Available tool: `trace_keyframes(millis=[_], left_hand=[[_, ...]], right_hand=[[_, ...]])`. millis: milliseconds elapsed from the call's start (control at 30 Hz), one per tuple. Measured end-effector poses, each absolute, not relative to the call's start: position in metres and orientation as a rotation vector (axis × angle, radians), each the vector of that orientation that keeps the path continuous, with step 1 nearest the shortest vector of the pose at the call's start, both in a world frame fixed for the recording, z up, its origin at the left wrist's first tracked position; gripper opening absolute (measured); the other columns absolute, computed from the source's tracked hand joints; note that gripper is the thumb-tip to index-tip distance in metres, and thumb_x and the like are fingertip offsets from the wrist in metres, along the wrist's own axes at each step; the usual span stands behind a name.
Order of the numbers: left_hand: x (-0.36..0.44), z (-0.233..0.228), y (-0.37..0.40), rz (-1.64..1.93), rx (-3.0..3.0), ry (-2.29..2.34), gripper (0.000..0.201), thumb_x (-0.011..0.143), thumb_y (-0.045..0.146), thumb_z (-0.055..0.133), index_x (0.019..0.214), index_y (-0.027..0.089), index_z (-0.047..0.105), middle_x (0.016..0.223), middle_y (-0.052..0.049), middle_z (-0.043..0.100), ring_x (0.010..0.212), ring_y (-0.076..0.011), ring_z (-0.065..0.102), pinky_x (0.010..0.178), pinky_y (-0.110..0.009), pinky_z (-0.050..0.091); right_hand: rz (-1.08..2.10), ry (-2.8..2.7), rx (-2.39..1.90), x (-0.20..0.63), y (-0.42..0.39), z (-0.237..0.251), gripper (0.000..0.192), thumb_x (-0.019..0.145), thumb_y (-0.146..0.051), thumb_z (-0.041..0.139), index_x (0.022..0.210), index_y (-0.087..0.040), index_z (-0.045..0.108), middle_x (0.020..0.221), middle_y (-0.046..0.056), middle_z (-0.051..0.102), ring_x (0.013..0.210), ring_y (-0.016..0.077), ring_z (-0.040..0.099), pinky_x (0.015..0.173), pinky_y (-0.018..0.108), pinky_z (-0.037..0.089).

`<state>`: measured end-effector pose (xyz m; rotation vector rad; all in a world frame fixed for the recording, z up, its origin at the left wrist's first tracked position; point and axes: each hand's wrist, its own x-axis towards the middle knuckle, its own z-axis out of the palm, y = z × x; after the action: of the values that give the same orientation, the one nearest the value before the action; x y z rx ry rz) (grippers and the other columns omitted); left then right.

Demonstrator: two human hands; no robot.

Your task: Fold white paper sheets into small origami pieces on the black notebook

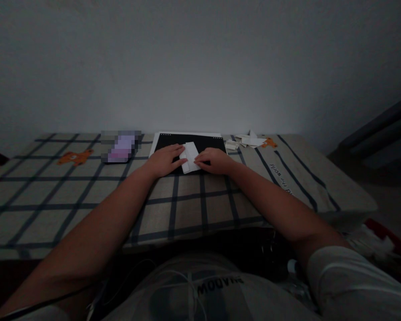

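Note:
A small folded piece of white paper (191, 156) lies on a black sheet or board (205, 141) near the back of the table. My left hand (167, 160) holds the paper's left side, fingertips at its upper edge and thumb lower down. At the right edge, the bent fingers and thumb of my right hand (215, 161) pinch the paper. A crease or folded strip shows along its lower left part. The undersides of both hands' fingers are hidden.
Left of the board lies a phone-like object (123, 148), blurred by pixelation. Folded paper pieces (250, 140) sit at the right. A checked cloth (187, 209) covers the table, which stands against a wall (200, 67). Below the right edge is a bottle (296, 276).

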<state>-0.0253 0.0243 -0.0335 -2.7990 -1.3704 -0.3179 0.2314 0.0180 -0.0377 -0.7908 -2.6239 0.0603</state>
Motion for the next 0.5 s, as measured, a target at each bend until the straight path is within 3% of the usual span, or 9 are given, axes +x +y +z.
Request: trace_keyframes(millis=[300, 500], left_hand=[[-0.028, -0.033, 0.025, -0.246, -2.863, -1.373, 0.074, 0.104, 0.054, 0.019, 0.156, 0.006, 0.04, 0.165, -0.016, 0.035, 0.154, -0.0253, 0.03, 0.126, -0.041, 0.024], [-0.028, -0.035, 0.026, -0.225, -2.889, -1.372, 0.073, 0.104, 0.053, 0.016, 0.158, 0.01, 0.038, 0.166, -0.014, 0.033, 0.156, -0.0242, 0.027, 0.126, -0.044, 0.024]], right_hand=[[0.189, -2.506, -0.687, 0.234, 0.022, -0.04, 0.029, 0.099, -0.028, 0.053, 0.1, -0.018, 0.08, 0.101, 0.009, 0.08, 0.094, 0.0211, 0.073, 0.086, 0.035, 0.055], [0.208, -2.498, -0.813, 0.236, 0.032, -0.051, 0.036, 0.096, -0.028, 0.059, 0.128, -0.02, 0.072, 0.141, 0.012, 0.066, 0.131, 0.0251, 0.06, 0.113, 0.047, 0.045]])
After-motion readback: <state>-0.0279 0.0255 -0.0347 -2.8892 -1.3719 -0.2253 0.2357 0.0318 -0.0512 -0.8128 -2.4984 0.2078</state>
